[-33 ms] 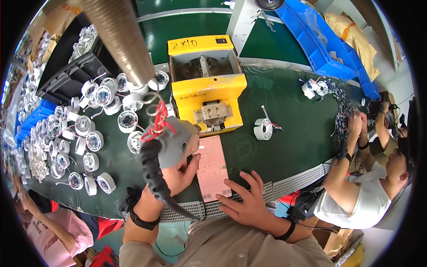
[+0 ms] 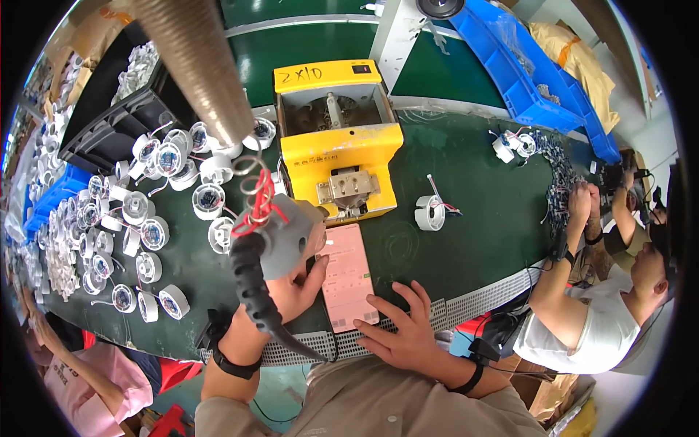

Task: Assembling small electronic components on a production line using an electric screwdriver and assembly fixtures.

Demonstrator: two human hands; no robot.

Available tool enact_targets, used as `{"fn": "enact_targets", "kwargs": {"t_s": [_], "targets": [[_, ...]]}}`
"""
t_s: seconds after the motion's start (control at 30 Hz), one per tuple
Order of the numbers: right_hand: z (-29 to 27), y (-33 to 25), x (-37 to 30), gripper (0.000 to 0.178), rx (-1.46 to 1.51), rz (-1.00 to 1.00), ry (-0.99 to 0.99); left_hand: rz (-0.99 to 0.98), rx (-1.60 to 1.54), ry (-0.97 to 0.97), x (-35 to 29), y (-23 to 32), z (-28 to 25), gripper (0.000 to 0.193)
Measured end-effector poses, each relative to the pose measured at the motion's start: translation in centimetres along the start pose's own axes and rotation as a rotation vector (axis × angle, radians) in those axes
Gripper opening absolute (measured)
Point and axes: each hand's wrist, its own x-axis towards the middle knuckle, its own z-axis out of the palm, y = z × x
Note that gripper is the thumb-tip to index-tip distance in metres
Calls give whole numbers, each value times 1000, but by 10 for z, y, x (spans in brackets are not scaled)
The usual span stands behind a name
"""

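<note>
Taking the phone [image 2: 347,280] as clock centre, I report from my remote station, nearest first: a perforated strip [image 2: 495,290] edges the counter [image 2: 488,233] at 6 o'clock, with scant margin below the phone, which lies screen up. Right hand [image 2: 399,331] at 4 o'clock: grip apart, fingers spread onto the screen, consistent with touch input. Left hand [image 2: 293,290] at 9 o'clock: grip clamped, as far as visible, on the grey driver [image 2: 280,237]; the coil with red wires [image 2: 260,209] above presumably takes its weight. Yellow machine [image 2: 338,153] at 12 o'clock limits travel that way. White housings [image 2: 136,207] crowd 9 to 11 o'clock. I judge most room for moving at 2 to 3 o'clock, between a lone housing [image 2: 421,217] and dark wired parts [image 2: 561,178]
</note>
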Motion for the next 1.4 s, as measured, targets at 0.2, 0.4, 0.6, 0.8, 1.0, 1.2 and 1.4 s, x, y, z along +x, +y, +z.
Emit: {"fn": "enact_targets", "kwargs": {"t_s": [0.2, 0.4, 0.6, 0.8, 1.0, 1.2, 1.4], "targets": [[0, -1, -1, 30, -39, -9, -3, 34, -38, -11, 0, 1, -8, 42], [1, 1, -3, 30, -62, -22, 0, 137, -205, -59, 4, 4, -11, 41], [-6, 3, -2, 44, 19, -25, -1, 188, -250, -109, 6, 4, -5, 43], [-39, 63, 47, 76, -72, 224, 333, 196, -197, -88, -1, -9, -7, 45], [-52, 100, 83, 75, -24, 365, 152, 153, -294, -156, 3, -7, -10, 35], [-47, 46, 96, 70, 494, 12, 80, -87, -755, -325, 5, 2, -7, 23], [-39, 27, 121, 69, 517, -246, 85, -196, -835, -454, -6, 5, -5, 44]]}}
